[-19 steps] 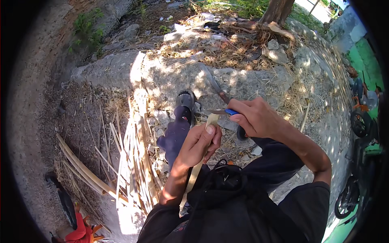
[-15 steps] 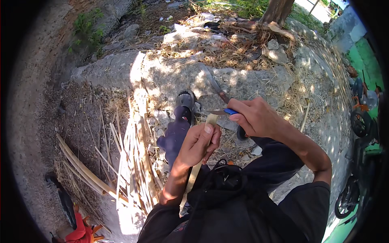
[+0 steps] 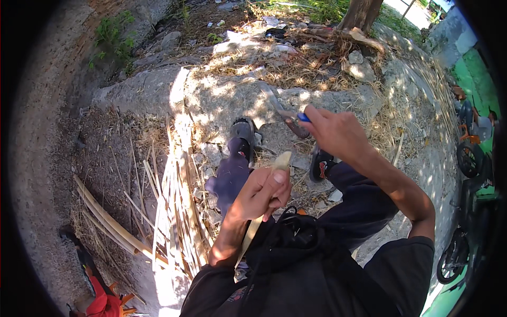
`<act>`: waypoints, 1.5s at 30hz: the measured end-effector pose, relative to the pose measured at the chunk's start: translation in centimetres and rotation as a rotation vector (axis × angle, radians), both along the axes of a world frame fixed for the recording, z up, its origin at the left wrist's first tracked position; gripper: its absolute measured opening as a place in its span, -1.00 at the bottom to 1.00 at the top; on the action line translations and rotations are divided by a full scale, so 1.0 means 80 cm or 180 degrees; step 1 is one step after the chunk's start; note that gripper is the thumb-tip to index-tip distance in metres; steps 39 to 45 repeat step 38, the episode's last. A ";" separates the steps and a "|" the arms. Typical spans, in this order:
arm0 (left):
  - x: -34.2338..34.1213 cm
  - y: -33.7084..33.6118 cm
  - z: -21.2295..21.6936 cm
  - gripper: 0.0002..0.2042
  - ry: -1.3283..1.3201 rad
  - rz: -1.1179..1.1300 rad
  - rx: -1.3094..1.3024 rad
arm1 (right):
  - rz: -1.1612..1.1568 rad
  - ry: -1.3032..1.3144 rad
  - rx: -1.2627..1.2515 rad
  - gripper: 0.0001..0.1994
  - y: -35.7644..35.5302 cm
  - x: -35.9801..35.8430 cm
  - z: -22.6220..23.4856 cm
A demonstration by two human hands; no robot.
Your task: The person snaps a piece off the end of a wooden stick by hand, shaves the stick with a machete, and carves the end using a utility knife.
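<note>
My left hand point(image 3: 260, 194) is closed around a pale flat bamboo strip point(image 3: 283, 160). The strip's end sticks up past my thumb, and its long tail runs down along my forearm. My right hand point(image 3: 338, 134) grips a small knife point(image 3: 303, 117) by its blue handle, ahead and to the right of the strip. The knife's short blade points left, apart from the strip. Beyond it a larger long-bladed knife point(image 3: 273, 100) with a dark brown handle lies on the stony ground, partly covered in view by the small knife.
A sunlit pile of split bamboo strips point(image 3: 177, 201) lies left of my leg, with thicker curved bamboo pieces point(image 3: 108, 224) beyond. A tree trunk point(image 3: 362, 16) stands far ahead. A person in red point(image 3: 105, 304) is at the lower left. Motorbikes point(image 3: 467, 158) line the right.
My right hand has lifted the knife forward, off the end of the strip. My left hand has shifted slightly right, still holding the strip.
</note>
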State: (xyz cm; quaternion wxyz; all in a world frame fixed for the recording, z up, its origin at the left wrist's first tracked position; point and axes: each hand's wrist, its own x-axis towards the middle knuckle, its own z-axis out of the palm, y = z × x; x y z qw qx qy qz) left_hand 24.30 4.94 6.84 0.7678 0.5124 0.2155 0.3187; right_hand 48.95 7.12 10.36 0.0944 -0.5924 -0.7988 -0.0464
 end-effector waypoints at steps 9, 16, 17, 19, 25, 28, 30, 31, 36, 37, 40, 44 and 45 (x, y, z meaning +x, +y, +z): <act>-0.004 0.006 -0.007 -0.46 -0.0346 0.0211 -0.0453 | -0.0310 0.1807 -0.0500 -0.65 0.008 0.066 0.012; 0.005 -0.001 -0.006 -0.51 -0.0185 0.0119 -0.0296 | 0.0973 0.2097 -0.0725 -0.68 -0.013 0.014 0.032; 0.006 -0.003 -0.006 -0.50 -0.0150 0.0157 -0.0205 | 0.1139 0.1890 -0.0622 -0.70 -0.017 0.009 0.033; 0.006 -0.005 -0.007 -0.50 -0.0115 0.0186 -0.0114 | 0.1188 0.1903 -0.0606 -0.70 -0.024 -0.002 0.035; 0.004 -0.011 -0.019 -0.53 -0.0310 0.0267 0.0327 | 0.1395 0.1383 -0.0546 -0.68 -0.026 -0.024 0.022; 0.004 -0.006 -0.025 -0.59 -0.0412 0.0214 0.0394 | 0.1375 0.1175 -0.0458 -0.68 -0.025 -0.024 0.022; 0.007 -0.009 -0.016 -0.59 -0.0237 0.0403 0.0225 | 0.1290 0.1124 -0.0443 -0.67 -0.030 -0.030 0.015; 0.005 -0.010 -0.019 -0.59 -0.0227 0.0393 0.0215 | 0.1214 0.0991 -0.0309 -0.66 -0.032 -0.032 0.011; 0.011 -0.009 -0.017 -0.58 0.0621 0.0920 0.0687 | 0.1036 0.0610 0.0028 -0.63 -0.026 -0.029 -0.005; 0.012 -0.008 -0.020 -0.60 0.0720 0.0904 0.0801 | 0.1028 0.0514 0.0087 -0.64 -0.024 -0.026 -0.010; 0.013 -0.006 -0.025 -0.59 0.0811 0.0898 0.0924 | 0.1031 0.0410 0.0153 -0.65 -0.020 -0.022 -0.013; 0.013 -0.006 -0.025 -0.59 0.0811 0.0898 0.0924 | 0.1031 0.0410 0.0153 -0.65 -0.020 -0.022 -0.013; 0.013 -0.006 -0.025 -0.59 0.0811 0.0898 0.0924 | 0.1031 0.0410 0.0153 -0.65 -0.020 -0.022 -0.013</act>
